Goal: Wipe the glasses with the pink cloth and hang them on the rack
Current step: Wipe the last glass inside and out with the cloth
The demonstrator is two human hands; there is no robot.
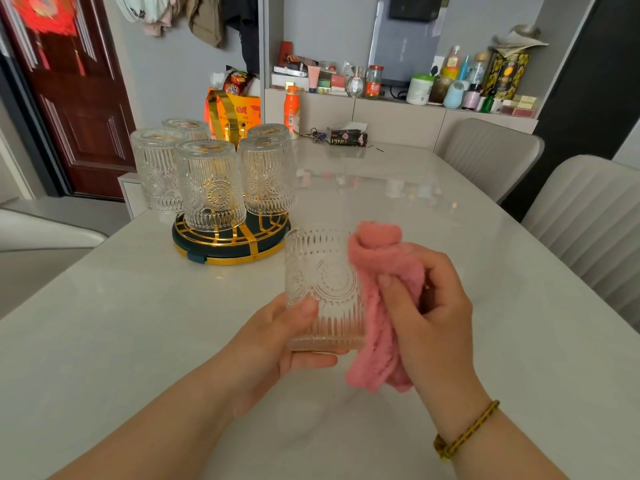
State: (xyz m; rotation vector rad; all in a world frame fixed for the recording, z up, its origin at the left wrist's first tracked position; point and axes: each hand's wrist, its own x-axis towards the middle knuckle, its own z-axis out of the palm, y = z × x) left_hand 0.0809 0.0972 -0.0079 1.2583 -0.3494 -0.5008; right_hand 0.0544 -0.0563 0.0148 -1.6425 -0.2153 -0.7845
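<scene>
The left hand (pixel 277 341) grips a glass (pixel 323 289) upright above the bench (pixel 121 323), thumb pressed on the near wall and fingers curled under the base. The glass is clear, with ribbed bands and a round sunburst pattern facing the camera. The right hand (pixel 426 306) clutches the cloth (pixel 381 306), pink and fluffy, pressing it against the right side of the glass; the top of the cloth folds over the rim, and its lower end hangs below the glass base (a braided band sits on that wrist).

Behind and to the left stands the rack (pixel 228 244), a round dark base with gold bars and a gold handle rising at the middle. Five more glasses (pixel 207 185) hang on it upside down, close together, some touching by the look of it. The held glass is near the rack but clear of it.

Farther back on the bench are an orange bottle (pixel 291 110), a bunch of keys (pixel 313 135) and a dark packet (pixel 348 137). Pale chairs (pixel 588 220) stand along the right edge.
</scene>
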